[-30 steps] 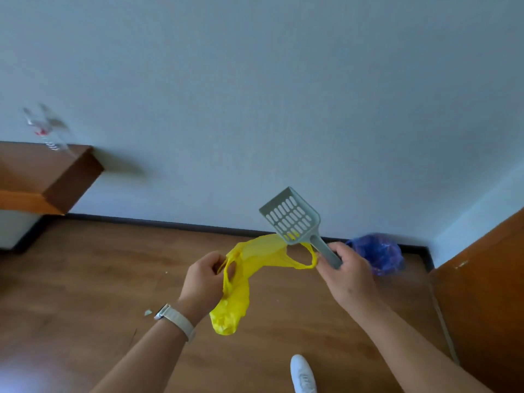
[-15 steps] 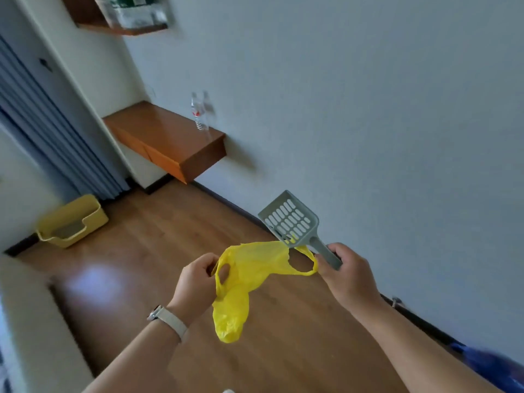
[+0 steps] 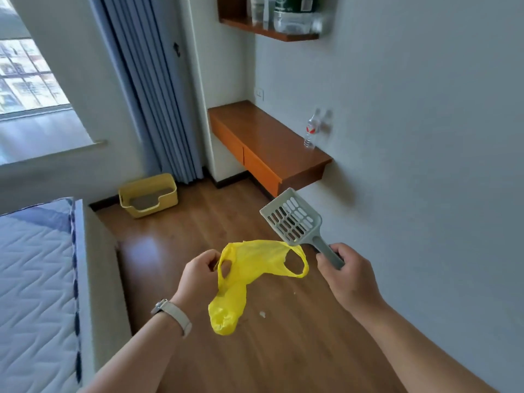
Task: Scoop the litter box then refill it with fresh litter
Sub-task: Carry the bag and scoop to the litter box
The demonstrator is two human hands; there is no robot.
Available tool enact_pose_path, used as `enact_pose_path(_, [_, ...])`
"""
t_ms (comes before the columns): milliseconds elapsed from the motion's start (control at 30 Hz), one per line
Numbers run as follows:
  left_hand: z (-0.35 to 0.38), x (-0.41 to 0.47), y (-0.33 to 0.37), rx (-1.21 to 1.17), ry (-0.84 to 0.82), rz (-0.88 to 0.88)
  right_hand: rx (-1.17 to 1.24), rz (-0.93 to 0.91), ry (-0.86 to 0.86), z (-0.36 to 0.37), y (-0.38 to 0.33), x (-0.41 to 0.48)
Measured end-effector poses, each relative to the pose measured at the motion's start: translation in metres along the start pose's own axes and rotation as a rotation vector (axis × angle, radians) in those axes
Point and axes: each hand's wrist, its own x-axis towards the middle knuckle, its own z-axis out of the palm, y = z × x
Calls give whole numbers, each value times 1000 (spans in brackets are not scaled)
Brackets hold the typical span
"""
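Observation:
My right hand grips the handle of a grey slotted litter scoop, its blade pointing up and away. My left hand pinches one handle of a yellow plastic bag, which hangs limp between my hands; its other handle loops toward the scoop's neck. The yellow litter box stands on the wooden floor far ahead by the curtain, with grey litter inside. Both hands are well short of it.
A mattress on a pale bed frame fills the left side. A floating wooden desk with a water bottle juts from the right wall. A shelf with bottles hangs above. Small crumbs lie on the floor.
The view has swung left from the bare wall and corner to the room's far end, bringing the litter box, curtain and bed into sight. Both hands keep their grips.

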Motion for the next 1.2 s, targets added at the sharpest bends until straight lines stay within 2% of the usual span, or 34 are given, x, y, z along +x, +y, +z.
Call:
enact_pose_path(167, [-59,40,-31,-20,117,-28,-41,-104,-113,64,-37,52])
enact_pose_path(367, [-103,63,-76,-116,239,-176,3,-176,-253,153,-62,122])
enact_pose_path(533, [-151,118,-103,-119,328,-244,55,-225,-390,242,-79,192])
enact_pose_path(800, [-226,246,-112,-118,446,-330,172,-278,-520,356,-132,332])
enact_pose_path(967, [-261,310,-113,-85,516,-323,148,-328,-564,400,-162,402])
enact_pose_path(1200, [-311,397,-136,-56,526,-330,94,-350,-599,471,-196,467])
